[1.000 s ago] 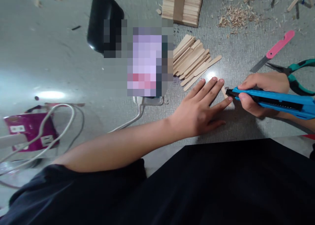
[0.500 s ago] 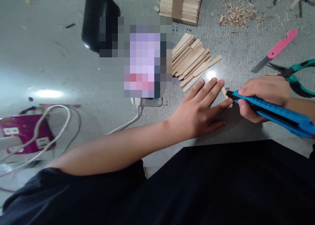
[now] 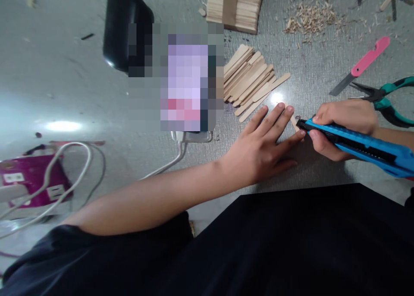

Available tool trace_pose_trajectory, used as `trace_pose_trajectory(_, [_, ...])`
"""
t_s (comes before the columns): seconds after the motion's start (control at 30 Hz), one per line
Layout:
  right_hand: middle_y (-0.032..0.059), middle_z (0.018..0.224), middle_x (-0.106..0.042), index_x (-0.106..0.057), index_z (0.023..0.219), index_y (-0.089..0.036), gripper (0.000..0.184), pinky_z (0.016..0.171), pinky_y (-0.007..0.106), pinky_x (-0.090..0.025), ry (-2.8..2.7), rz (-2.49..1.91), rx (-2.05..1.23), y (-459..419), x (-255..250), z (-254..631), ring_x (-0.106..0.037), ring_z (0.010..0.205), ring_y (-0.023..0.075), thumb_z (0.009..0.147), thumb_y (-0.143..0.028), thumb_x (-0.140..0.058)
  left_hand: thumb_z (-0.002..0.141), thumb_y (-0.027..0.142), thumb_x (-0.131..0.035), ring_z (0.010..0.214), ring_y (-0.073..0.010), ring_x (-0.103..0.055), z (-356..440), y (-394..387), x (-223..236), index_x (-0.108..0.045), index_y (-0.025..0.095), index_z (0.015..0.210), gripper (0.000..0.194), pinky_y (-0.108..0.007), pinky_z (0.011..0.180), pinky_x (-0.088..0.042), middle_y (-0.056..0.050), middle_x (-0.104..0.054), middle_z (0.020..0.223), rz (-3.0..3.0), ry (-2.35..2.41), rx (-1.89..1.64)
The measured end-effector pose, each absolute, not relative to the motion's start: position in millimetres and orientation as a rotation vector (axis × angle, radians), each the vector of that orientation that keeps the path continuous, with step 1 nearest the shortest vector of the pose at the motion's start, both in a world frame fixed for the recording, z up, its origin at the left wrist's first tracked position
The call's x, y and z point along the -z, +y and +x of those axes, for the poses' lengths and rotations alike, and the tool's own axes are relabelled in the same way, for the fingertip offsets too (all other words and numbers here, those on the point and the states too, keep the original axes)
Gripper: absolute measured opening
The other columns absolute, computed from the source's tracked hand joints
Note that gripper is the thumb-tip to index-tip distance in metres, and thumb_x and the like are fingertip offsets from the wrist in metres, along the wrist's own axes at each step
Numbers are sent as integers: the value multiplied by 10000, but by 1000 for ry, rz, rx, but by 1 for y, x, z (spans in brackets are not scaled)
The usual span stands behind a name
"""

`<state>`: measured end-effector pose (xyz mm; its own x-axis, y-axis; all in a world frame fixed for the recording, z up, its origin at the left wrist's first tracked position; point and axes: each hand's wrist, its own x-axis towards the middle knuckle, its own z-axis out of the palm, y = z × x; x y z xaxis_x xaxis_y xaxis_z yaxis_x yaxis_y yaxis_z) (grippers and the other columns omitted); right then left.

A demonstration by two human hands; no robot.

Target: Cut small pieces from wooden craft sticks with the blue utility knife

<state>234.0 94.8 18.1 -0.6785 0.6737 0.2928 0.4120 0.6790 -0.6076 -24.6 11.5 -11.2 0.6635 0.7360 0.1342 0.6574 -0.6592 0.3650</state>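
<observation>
My left hand (image 3: 261, 145) lies flat with its fingers spread over a wooden craft stick (image 3: 293, 121), pinning it to the grey table. Most of that stick is hidden under the fingers. My right hand (image 3: 343, 125) is closed round a blue utility knife (image 3: 371, 146). The black tip of the knife rests at the stick, right beside my left index finger. A loose pile of craft sticks (image 3: 254, 80) lies just beyond my left hand. Past my right hand are pliers with green handles (image 3: 380, 95) and a pink folding knife (image 3: 370, 61) with its blade out.
A banded bundle of sticks (image 3: 242, 7) and a heap of wood shavings (image 3: 312, 20) lie at the back. Left of the pile are a blurred-out phone (image 3: 186, 80) on a white cable and a black case (image 3: 121, 28). A purple power block (image 3: 35, 175) sits at far left.
The knife's rear end has swung slightly toward me and its tip shifted a little at the stick. My left hand stays in place; the whole view has drifted slightly.
</observation>
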Motion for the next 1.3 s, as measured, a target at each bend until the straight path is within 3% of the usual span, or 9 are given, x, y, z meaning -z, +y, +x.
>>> trace_pose_trajectory(0.1, [-64, 637, -608, -547, 856, -289, 192, 500, 327, -461, -2298, -664, -628, 96, -16, 235, -590, 527, 146, 883, -259, -735, 1039, 553, -735, 1680, -473, -354, -25, 12, 10, -561, 245, 1646, 702, -682, 1342, -347, -266, -379, 1782, 2598, 1115, -392])
trace_pose_trajectory(0.37, [-63, 611, -633, -583, 776, -283, 239, 487, 327, -430, -2240, -906, -803, 100, -24, 233, -550, 497, 132, 890, -329, -788, 1037, 559, -735, 1673, -484, -362, -24, 11, 11, -562, 239, 1640, 705, -687, 1341, -347, -266, -392, 1775, 2611, 1114, -383])
trace_pose_trajectory(0.53, [-49, 622, -677, -648, 745, -265, 230, 475, 306, -423, -2131, -1166, -996, 101, -30, 229, -566, 507, 122, 897, -325, -811, 1024, 560, -756, 1694, -448, -336, -25, 11, 11, -524, 276, 1661, 735, -659, 1368, -320, -205, -362, 1811, 2602, 1120, -364])
trace_pose_trajectory(0.73, [-44, 628, -702, -680, 769, -263, 265, 462, 302, -432, -2038, -1156, -1114, 103, -25, 230, -590, 503, 131, 916, -406, -847, 1040, 559, -736, 1688, -458, -346, -24, 11, 10, -546, 265, 1647, 701, -666, 1362, -321, -224, -363, 1804, 2596, 1121, -359])
trace_pose_trajectory(0.87, [-46, 640, -713, -704, 799, -275, 193, 488, 312, -443, -2149, -1156, -1030, 103, -31, 234, -622, 526, 135, 913, -375, -823, 1034, 573, -741, 1689, -457, -345, -25, 11, 10, -545, 269, 1652, 716, -673, 1359, -322, -225, -364, 1803, 2588, 1123, -357])
trace_pose_trajectory(1.03, [-34, 623, -679, -681, 810, -270, 153, 489, 334, -409, -2257, -912, -802, 100, -27, 236, -559, 497, 135, 885, -371, -767, 1027, 567, -752, 1679, -457, -366, -26, 12, 10, -556, 268, 1650, 718, -660, 1353, -343, -227, -394, 1788, 2599, 1119, -382])
trace_pose_trajectory(1.2, [-59, 658, -695, -643, 872, -299, 96, 488, 328, -473, -2317, -584, -557, 101, -15, 235, -608, 512, 150, 857, -307, -738, 1030, 582, -737, 1675, -457, -374, -25, 13, 10, -559, 277, 1648, 712, -661, 1342, -367, -231, -412, 1777, 2623, 1123, -358])
trace_pose_trajectory(1.3, [-48, 683, -709, -623, 871, -317, 110, 498, 350, -507, -2371, -660, -591, 101, -15, 238, -637, 535, 170, 873, -346, -730, 1037, 571, -730, 1667, -477, -381, -24, 13, 10, -563, 264, 1649, 704, -677, 1336, -364, -246, -399, 1778, 2619, 1113, -364])
